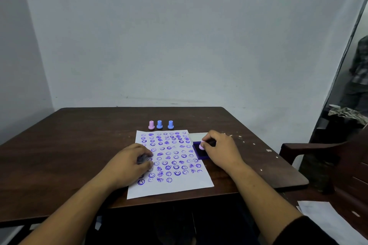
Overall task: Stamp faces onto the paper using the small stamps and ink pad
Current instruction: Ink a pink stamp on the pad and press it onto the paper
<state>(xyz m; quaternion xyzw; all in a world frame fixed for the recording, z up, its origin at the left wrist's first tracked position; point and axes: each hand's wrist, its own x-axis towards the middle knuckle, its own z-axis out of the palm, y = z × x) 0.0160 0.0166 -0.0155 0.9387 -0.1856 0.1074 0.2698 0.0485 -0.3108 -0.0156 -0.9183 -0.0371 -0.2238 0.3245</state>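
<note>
While the right hand (pixel 220 150) pinches a small pink plastic stamp (pixel 202 145) on the square purple ink pad (pixel 199 152), the left hand (pixel 133 163), fingers curled, rests on the smooth white paper (pixel 171 165) of round purple faces, its grasp unclear, on the dark wooden table (pixel 79 145).

Four stamps, two pink (pixel 151 125) (pixel 202 145) and two blue (pixel 159 124) (pixel 170 124), one paper (pixel 179 185), one ink pad (pixel 199 152)

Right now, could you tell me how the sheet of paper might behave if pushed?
The paper looks thin and floppy, so it would probably slide or buckle. The left hand resting on it should pin it. Fresh ink may smear.
</note>
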